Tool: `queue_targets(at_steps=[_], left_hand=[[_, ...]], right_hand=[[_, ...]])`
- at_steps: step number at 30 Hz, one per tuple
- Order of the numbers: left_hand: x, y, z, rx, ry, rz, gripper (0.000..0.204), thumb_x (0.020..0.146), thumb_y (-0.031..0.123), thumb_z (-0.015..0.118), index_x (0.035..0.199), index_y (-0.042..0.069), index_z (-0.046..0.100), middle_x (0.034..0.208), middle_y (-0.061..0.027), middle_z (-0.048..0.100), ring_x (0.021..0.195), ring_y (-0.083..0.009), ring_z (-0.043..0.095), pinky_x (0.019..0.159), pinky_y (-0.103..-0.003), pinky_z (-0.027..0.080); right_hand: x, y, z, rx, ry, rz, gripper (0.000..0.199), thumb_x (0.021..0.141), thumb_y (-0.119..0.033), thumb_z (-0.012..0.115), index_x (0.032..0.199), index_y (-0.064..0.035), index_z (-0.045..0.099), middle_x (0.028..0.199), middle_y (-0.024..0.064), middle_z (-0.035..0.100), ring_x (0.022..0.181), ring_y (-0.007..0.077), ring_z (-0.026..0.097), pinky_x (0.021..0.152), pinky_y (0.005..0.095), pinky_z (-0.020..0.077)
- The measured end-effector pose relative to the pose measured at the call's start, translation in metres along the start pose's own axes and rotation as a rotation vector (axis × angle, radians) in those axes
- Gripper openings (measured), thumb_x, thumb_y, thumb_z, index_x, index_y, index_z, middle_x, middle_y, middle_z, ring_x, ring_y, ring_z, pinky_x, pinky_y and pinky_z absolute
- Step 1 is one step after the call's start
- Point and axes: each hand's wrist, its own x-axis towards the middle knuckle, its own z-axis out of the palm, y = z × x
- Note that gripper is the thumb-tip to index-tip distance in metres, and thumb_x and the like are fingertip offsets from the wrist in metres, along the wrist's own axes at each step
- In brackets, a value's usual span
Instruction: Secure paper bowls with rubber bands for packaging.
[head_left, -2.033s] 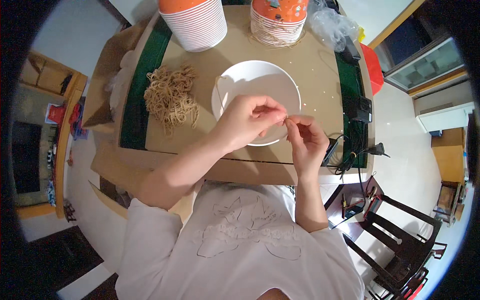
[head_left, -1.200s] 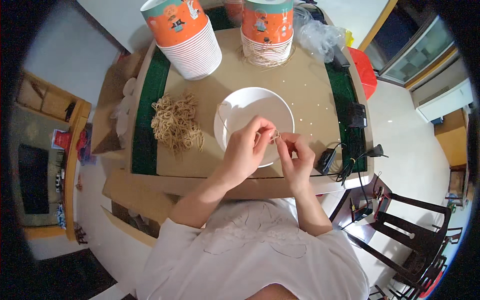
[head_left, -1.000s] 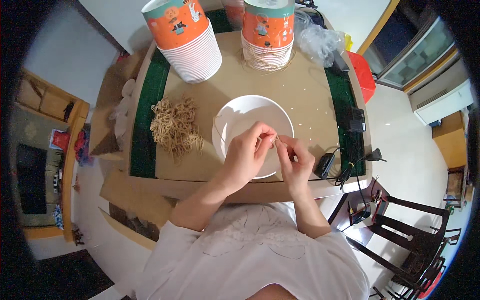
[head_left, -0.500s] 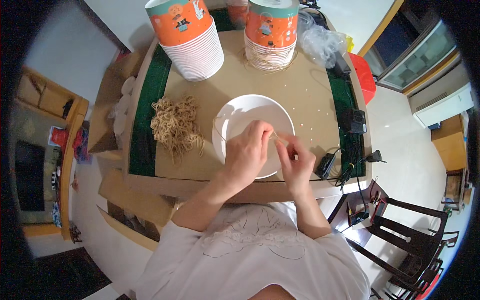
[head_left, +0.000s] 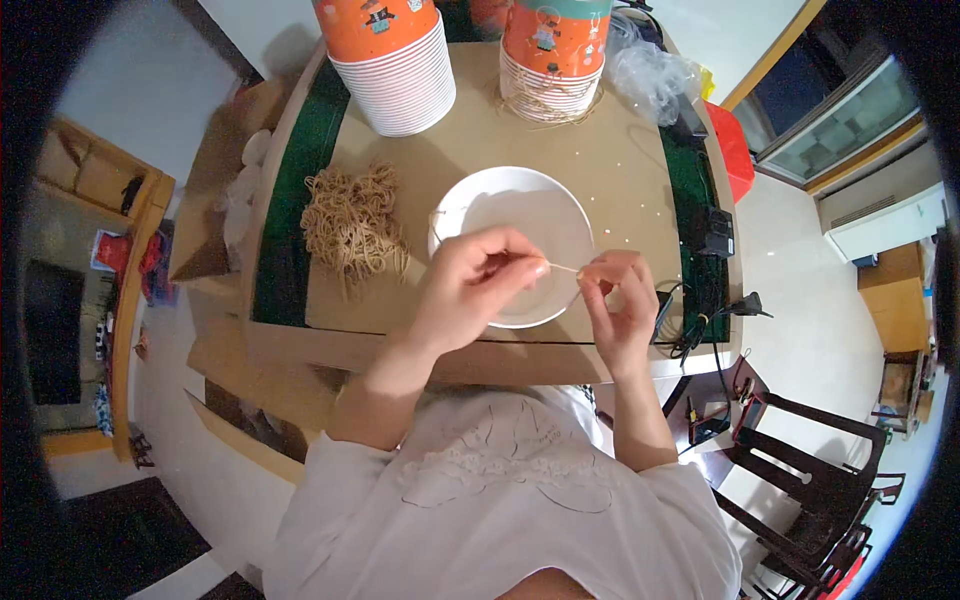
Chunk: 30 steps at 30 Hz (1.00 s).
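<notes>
Cardboard-topped table [head_left: 620, 180], white floor; our left hand [head_left: 470, 285] and right hand [head_left: 620, 305] pinch rubber band [head_left: 563, 268] over white bowl [head_left: 500, 200].

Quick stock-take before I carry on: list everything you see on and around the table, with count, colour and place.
White bowl: one, white, table centre, under the hands.
Rubber band pile: one heap, tan, left of the bowl.
Paper cup stacks: two, orange and white, far edge; the left stack and the right stack, with loose bands at its base.
Plastic bag: one, clear, far right corner.
Power adapter: one, black, right edge, cables trailing.
Table: one, tan cardboard top over green.
Chair: one, dark wood, lower right floor.
Rubber band: one, tan, stretched between both hands.
Left hand: pinching the band over the bowl.
Right hand: pinching the other end.
</notes>
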Motion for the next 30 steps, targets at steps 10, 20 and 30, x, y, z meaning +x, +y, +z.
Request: queue_targets(at_steps=[10,20,30], left_hand=[[0.001,0.020,0.002,0.158,-0.057,0.198,0.007,0.090,0.006,0.058,0.089,-0.001,0.059,0.076,0.0007,0.059,0.069,-0.0040,0.054,0.063,-0.020,0.044],[0.016,0.016,-0.061,0.871,0.136,0.196,0.054,0.080,0.001,0.068,0.131,0.008,0.050,0.066,0.0017,0.044,0.061,-0.0056,0.044,0.055,-0.021,0.041],[0.044,-0.047,-0.079,0.466,0.019,-0.164,0.022,0.093,0.018,0.055,0.097,0.000,0.067,0.079,-0.0050,0.068,0.071,-0.0101,0.060,0.064,-0.026,0.048]], right_hand=[[0.007,-0.001,-0.018,0.106,-0.091,-0.025,0.043,0.076,-0.001,0.071,0.115,0.0007,0.053,0.110,0.0123,0.058,0.100,0.0186,0.057,0.084,0.0305,0.0449],[0.030,-0.015,-0.009,0.062,-0.069,0.194,0.010,0.084,0.000,0.065,0.094,0.0005,0.064,0.081,0.0057,0.063,0.072,0.0052,0.054,0.062,0.0205,0.0422],[0.036,0.022,0.007,0.142,0.008,0.326,0.004,0.088,-0.004,0.060,0.090,-0.0013,0.058,0.081,0.0060,0.062,0.074,0.0131,0.059,0.068,0.0247,0.0473]])
